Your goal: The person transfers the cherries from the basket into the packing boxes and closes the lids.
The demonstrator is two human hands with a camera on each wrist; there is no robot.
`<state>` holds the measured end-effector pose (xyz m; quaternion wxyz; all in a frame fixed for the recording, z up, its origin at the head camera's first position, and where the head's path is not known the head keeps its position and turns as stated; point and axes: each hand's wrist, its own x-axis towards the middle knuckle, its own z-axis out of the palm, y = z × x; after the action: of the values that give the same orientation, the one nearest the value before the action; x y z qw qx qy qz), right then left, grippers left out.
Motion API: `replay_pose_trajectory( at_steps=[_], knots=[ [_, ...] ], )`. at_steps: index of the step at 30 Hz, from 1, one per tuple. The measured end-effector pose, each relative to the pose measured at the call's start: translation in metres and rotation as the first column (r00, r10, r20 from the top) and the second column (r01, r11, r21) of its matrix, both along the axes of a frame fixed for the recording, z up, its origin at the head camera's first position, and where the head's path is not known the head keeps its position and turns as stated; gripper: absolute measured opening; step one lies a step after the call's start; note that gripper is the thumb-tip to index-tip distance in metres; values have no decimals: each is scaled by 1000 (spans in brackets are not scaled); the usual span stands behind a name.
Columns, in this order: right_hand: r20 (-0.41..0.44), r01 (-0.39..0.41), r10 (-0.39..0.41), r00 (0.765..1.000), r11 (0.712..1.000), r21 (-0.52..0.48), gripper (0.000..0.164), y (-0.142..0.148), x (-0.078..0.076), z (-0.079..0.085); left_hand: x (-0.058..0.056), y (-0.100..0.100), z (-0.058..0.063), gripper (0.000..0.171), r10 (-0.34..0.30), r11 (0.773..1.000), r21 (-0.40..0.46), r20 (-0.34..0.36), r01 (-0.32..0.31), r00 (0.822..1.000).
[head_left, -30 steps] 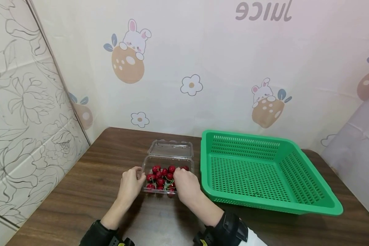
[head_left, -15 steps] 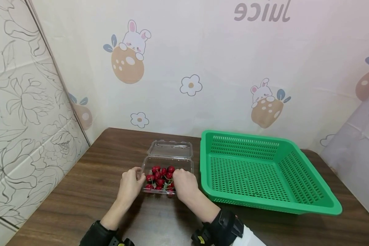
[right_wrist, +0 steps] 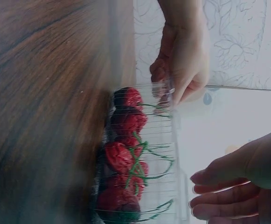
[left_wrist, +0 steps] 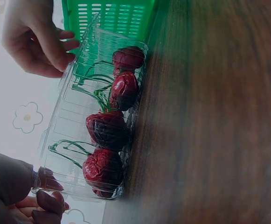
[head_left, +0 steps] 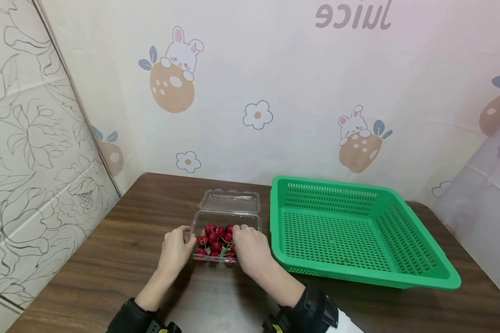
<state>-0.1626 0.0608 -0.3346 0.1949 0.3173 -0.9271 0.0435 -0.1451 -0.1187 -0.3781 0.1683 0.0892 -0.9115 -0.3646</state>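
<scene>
A clear plastic clamshell box [head_left: 250, 222] stands on the table with its lid [head_left: 230, 202] folded back. Red cherries [head_left: 215, 246] with green stems lie in it, seen through the wall in both wrist views. My left hand [head_left: 176, 249] pinches the box's left rim between thumb and fingers, as the left wrist view shows up close. Over the box's right side hovers my right hand [head_left: 252, 249], hiding the cherries beneath it in the head view. Its fingers [right_wrist: 228, 200] are loosely bent near the rim in the right wrist view, with nothing visible between them.
A large green plastic basket [head_left: 366, 278] with slotted walls stands close on the box's right. The brown wooden table [head_left: 121, 245] reaches back to a wall covering [head_left: 233, 69] printed with rabbits and flowers. A flower-patterned panel [head_left: 37, 175] rises at the left.
My right hand dips slightly, then lifts a little over the box. A cherry seen beside it at the right a second ago is out of sight now. My left hand keeps its hold.
</scene>
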Motion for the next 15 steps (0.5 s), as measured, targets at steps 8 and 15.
replay_pose_trajectory(
  at_steps=[8, 15],
  knots=[
    [240, -64, 107, 965, 981, -181, 9, 12, 6, 19, 1, 0, 1, 22, -2, 1000, 0, 2, 2, 1000],
    [285, -59, 137, 949, 962, -267, 3, 28, 9, 35, 1, -1, 1, 22, -9, 1000, 1, -4, 9, 1000]
  ],
)
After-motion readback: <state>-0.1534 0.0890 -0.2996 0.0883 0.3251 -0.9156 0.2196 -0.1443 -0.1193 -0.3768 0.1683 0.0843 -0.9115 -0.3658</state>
